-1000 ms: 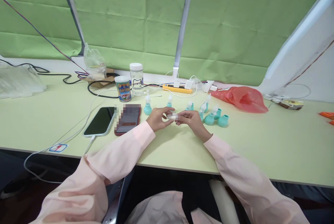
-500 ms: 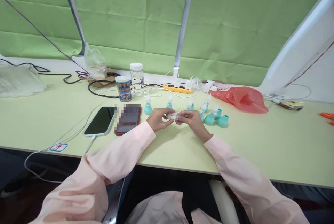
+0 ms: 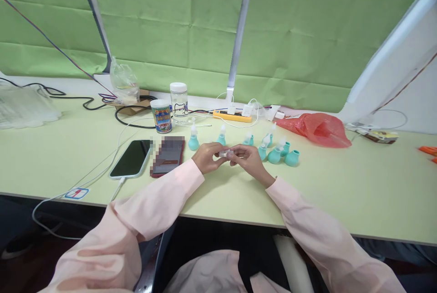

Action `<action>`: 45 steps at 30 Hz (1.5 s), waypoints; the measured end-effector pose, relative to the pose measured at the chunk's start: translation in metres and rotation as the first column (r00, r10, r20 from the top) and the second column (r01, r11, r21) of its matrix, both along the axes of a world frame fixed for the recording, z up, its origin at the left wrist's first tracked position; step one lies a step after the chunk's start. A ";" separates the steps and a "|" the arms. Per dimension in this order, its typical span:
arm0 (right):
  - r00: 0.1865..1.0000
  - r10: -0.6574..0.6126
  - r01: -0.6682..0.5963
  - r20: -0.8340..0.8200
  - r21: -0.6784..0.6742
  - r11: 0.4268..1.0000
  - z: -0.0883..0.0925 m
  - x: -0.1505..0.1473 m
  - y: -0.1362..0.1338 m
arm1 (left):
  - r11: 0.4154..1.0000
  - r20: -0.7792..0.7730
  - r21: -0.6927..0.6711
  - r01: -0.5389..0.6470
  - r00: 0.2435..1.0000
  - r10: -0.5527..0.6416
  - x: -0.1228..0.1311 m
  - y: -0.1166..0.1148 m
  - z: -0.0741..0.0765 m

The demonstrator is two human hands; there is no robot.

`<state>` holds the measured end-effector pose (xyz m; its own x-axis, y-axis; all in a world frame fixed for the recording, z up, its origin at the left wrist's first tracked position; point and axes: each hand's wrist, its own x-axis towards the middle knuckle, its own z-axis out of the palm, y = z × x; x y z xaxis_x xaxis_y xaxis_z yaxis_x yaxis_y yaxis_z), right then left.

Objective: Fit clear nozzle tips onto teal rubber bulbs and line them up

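Observation:
Between my fingertips is a small clear plastic tube-like piece (image 3: 226, 153), held sideways above the table. My left hand (image 3: 206, 158) pinches its left end, and my right hand (image 3: 250, 158) grips the right end; the fingers cover part of it. Just behind my hands stand several teal rubber bulbs, some topped with clear nozzles. One bulb with a nozzle (image 3: 193, 141) is to the left of my hands and another (image 3: 221, 139) lies behind them. An open-topped bulb (image 3: 292, 158) is to the right.
Two phones, one with a white edge (image 3: 131, 158) and one red-edged (image 3: 168, 156), lie at left. Behind them are a printed cup (image 3: 161, 117) and a clear bottle (image 3: 179, 101). A yellow power strip (image 3: 235, 116) and red plastic bag (image 3: 317, 130) sit along the back.
My right hand has shifted slightly left and its fingers have changed position around the clear piece. My left hand stays nearly in place, and the bulbs have not moved.

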<state>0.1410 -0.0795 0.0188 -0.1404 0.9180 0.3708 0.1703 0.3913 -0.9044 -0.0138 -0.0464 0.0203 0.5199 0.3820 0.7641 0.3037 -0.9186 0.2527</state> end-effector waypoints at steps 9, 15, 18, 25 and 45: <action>0.813 -0.555 0.304 0.177 0.685 0.662 0.016 0.013 0.005 | 0.977 -0.069 0.078 -0.197 0.977 0.203 -0.003 0.001 -0.001; 0.569 -0.654 0.269 0.498 0.640 0.720 0.050 0.061 0.051 | 0.952 -0.148 0.146 -0.267 0.946 0.288 -0.006 0.001 0.000; 0.465 -0.439 0.276 0.769 0.345 0.897 0.062 0.081 0.074 | 0.945 -0.177 0.157 -0.286 0.934 0.312 -0.005 0.001 0.000; 0.391 0.065 0.286 0.918 -0.188 0.940 0.062 0.082 0.104 | 0.937 -0.222 0.165 -0.307 0.914 0.338 -0.004 -0.002 0.004; 0.664 -0.139 -0.116 0.734 0.285 0.951 0.054 0.010 0.017 | 0.929 0.230 -0.144 -0.340 0.902 0.366 -0.007 -0.002 0.011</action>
<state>0.1515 -0.0622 0.0730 -0.4735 0.7911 0.3873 0.7355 0.5970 -0.3203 -0.0208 -0.0485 0.0317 0.1354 0.5843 0.8002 0.5190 -0.7298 0.4450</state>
